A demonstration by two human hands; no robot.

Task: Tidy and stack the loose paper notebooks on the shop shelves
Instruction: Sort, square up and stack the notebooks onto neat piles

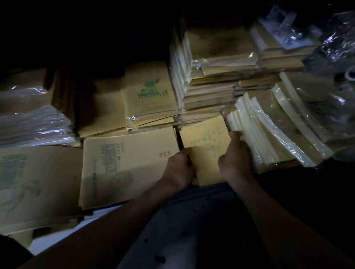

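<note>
In dim light, a small yellow notebook stack (205,143) with faint green print lies at the shelf's front middle. My left hand (179,168) grips its near left edge. My right hand (236,160) holds its right side, fingers pressed against a leaning bundle of plastic-wrapped notebooks (263,132). Left of it lies a larger kraft-cover notebook pile (127,164). Further left sits a wide notebook (25,188) with a green title block.
A tall pile of wrapped notebooks (211,73) rises behind my hands, beside a pile with a green logo (150,96). Plastic-wrapped packs (24,122) lie at the left. Crinkled clear bags (348,52) fill the right. The shelf edge (62,240) runs along the front.
</note>
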